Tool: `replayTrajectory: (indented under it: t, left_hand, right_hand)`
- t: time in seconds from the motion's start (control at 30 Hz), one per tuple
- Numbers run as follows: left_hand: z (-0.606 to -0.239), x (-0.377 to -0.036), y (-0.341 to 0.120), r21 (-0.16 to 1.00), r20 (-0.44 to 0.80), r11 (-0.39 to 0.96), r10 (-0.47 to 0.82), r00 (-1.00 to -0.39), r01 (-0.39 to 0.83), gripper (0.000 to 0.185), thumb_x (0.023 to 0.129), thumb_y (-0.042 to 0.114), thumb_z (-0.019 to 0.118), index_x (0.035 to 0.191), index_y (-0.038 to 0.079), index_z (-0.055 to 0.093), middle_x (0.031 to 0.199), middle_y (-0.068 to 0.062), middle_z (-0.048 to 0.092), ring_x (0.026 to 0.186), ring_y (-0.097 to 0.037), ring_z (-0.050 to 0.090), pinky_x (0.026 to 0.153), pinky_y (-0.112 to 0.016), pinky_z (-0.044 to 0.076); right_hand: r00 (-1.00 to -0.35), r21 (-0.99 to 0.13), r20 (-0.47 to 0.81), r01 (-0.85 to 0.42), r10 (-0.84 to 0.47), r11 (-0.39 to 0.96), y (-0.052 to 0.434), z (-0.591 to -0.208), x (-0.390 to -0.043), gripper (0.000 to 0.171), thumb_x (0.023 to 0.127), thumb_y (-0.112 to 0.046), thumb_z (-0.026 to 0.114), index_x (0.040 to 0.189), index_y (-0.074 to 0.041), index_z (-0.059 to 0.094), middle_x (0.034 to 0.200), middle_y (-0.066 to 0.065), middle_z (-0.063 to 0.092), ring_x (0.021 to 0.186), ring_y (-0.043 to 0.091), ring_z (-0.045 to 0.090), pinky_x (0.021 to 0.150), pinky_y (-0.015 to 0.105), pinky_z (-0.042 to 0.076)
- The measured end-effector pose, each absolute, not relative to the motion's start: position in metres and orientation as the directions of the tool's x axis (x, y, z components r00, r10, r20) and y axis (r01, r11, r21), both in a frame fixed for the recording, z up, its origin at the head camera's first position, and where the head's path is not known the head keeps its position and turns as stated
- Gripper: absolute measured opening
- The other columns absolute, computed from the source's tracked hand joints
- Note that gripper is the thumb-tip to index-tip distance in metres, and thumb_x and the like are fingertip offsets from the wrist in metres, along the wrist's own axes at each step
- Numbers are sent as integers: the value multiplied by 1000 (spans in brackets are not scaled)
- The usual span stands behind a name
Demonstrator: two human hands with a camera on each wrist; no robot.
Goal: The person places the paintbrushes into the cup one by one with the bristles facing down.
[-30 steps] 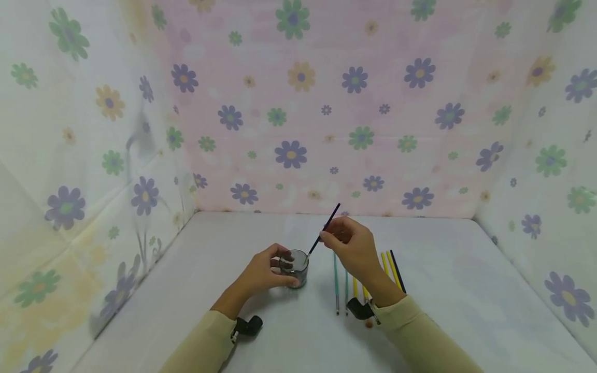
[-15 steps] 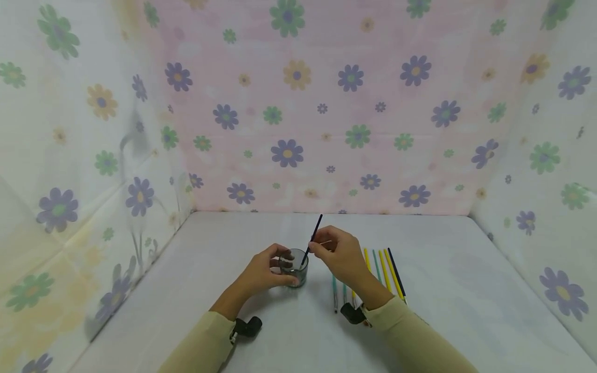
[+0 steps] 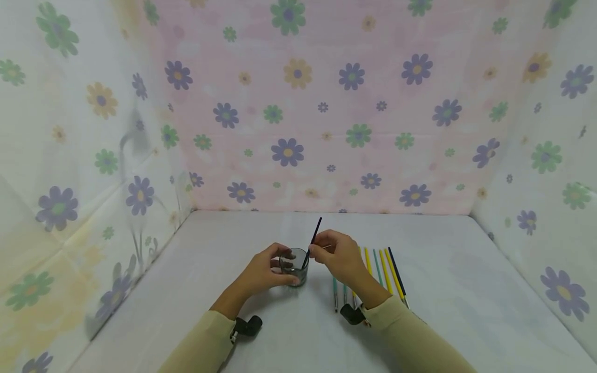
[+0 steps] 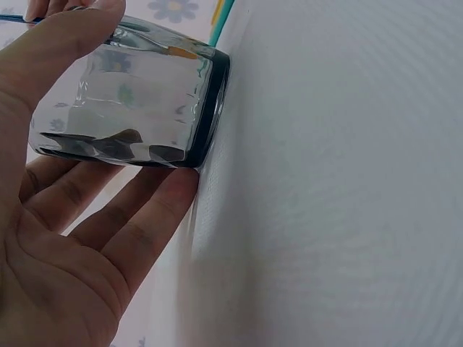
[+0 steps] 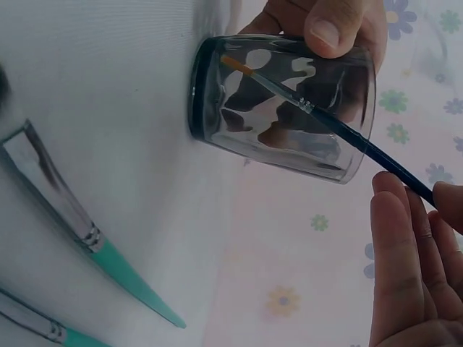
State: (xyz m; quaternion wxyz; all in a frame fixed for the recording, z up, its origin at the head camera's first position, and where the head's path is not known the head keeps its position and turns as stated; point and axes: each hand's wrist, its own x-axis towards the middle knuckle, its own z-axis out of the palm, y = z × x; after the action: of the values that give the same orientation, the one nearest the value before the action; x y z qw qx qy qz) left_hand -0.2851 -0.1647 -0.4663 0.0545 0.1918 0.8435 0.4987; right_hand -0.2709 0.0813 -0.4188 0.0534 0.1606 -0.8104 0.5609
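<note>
A small clear glass [image 3: 295, 267] stands on the white table, and my left hand [image 3: 266, 273] grips it around its side. In the left wrist view the thumb and fingers wrap the glass [image 4: 130, 101]. My right hand [image 3: 337, 255] pinches a dark blue paintbrush [image 3: 312, 242] whose tip dips into the glass. The right wrist view shows the orange bristles [image 5: 239, 67] inside the glass [image 5: 286, 108], near its bottom.
Several more brushes lie in a row to the right of the glass: teal ones [image 3: 335, 294] and yellow ones [image 3: 385, 269], plus a dark one [image 3: 396, 274]. Two teal brushes [image 5: 94, 242] show in the right wrist view. Flowered walls close in the table on three sides.
My right hand has moved left toward the glass and the dark brush now stands steeper, with its tip deeper in the glass. The left hand has kept its hold.
</note>
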Motion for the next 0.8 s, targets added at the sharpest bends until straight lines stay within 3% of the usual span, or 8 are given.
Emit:
replayTrajectory:
  t: [0.3,0.47,0.63,0.8]
  left_hand:
    - [-465,-284,-165,862,102,426,386,-917,275,78,75,40,94,137,13,55,135,-4,66,122,-27,67,100,-42,58]
    - [-466,-283,-166,863,98,426,383,-919,270,77,75,40,94,136,16,55,135,-5,67,122,-26,67,100,-42,58]
    - [-468,-284,-166,852,102,446,371,-923,273,78,74,41,94,137,17,56,132,-1,68,120,-24,68,100,-43,58]
    - [-469,-287,-165,843,98,464,362,-927,271,80,74,39,94,140,16,55,132,3,67,119,-24,67,102,-45,57]
  right_hand:
    - [-950,-916,237,-289,-205,277,82,-424,-275,8,96,-20,75,102,-14,73,93,-1,79,87,19,78,73,27,64]
    - [-957,-934,212,-258,-198,249,83,-426,-277,12,97,-20,75,106,-13,77,95,3,80,86,16,78,74,29,64]
    - [-964,-950,185,-225,-190,217,85,-424,-278,16,97,-20,75,109,-11,78,102,11,80,89,18,78,75,31,64]
    - [-965,-947,194,-231,-176,225,90,-422,-278,15,97,-21,75,109,-14,78,102,9,80,89,17,78,75,30,64]
